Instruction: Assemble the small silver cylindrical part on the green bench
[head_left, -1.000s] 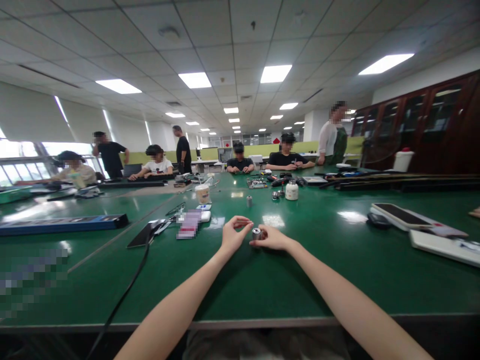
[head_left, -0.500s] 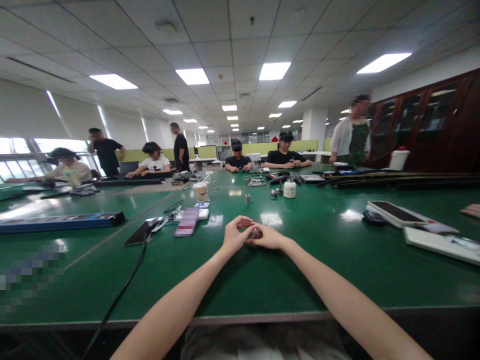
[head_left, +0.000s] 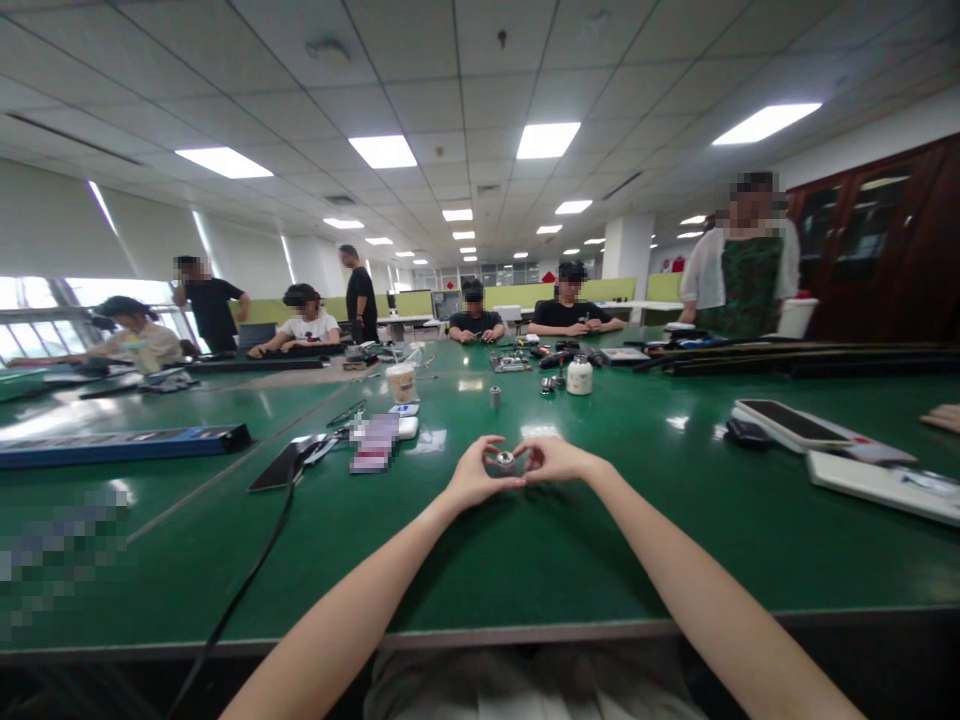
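Handling metal cylinder [head_left: 505,461] inboard of worktop [head_left: 570,570] front edge.
Left hand [head_left: 472,474] pinched it; right hand [head_left: 561,461] curled alongside, grip unclear.

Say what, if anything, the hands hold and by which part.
A small metal cylinder, seemingly held around its side by the left hand; whether the right hand grips it is unclear.
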